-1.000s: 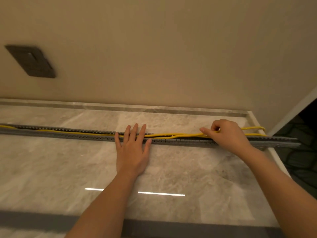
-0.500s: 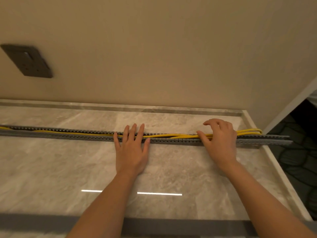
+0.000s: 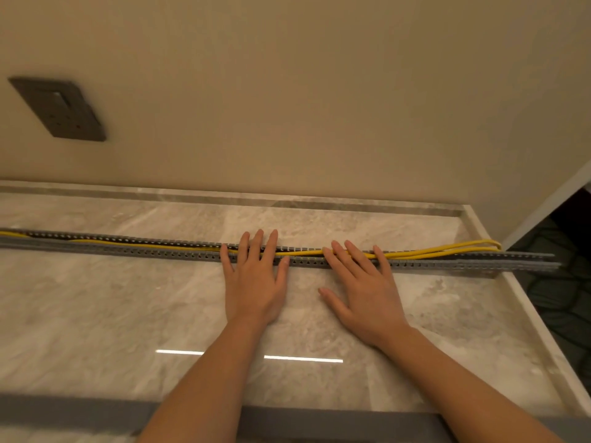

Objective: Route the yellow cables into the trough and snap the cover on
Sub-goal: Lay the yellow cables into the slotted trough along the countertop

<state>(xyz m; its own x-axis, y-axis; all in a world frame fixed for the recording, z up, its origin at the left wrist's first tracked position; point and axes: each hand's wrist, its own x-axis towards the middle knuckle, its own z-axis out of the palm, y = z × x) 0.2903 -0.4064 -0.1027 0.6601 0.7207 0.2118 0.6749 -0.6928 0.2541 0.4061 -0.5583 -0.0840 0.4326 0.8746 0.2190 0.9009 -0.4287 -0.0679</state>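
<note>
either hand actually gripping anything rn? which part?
Nothing gripped. Left hand lies flat, fingers over the trough. Right hand lies flat, fingertips pressing the cables at the trough.

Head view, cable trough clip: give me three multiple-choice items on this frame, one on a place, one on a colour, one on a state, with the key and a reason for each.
1. Where do the yellow cables loop outside the trough?
A. At its right end
B. At its left end
C. Near the front edge of the counter

2. What colour is the wall plate?
A. White
B. Dark grey
C. Yellow

3. How are the two hands placed?
A. Both lifted clear of the counter
B. One gripping a cover
C. Both flat, palms down, fingers across the trough

Key:
1 A, the loop bulges behind the trough close to the counter's right edge.
2 B, the plate shows dark against the beige wall.
3 C, the left hand and right hand lie open with fingers over the trough, and no cover is in either.
</note>
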